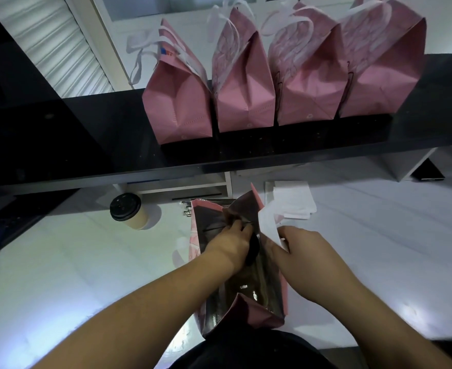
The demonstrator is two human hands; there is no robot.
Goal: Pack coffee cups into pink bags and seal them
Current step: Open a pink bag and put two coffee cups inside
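An open pink bag is standing on the white counter right in front of the person, its mouth gaping toward the camera and its dark silvery lining showing. The left hand is reaching down into the mouth, fingers curled and pinching what looks like a fold of the lining at the far side of the opening, though the shadow there makes it hard to be sure. Just under the knuckles, inside the bag, a dark round lid of a coffee cup is showing, lying between the two hands. The right hand is sitting at the right edge of the bag's mouth, thumb and fingers pinching the white handle strap and the rim there, pulling that side outward.

A second cup with a black lid is standing on the counter to the left of the bag, well apart from both hands. Some white paper slips are lying on the counter just beyond the bag to the right.

On the black shelf above the counter, four closed pink bags are standing side by side in a row, touching one another, their tops folded in and their white handles sticking up.
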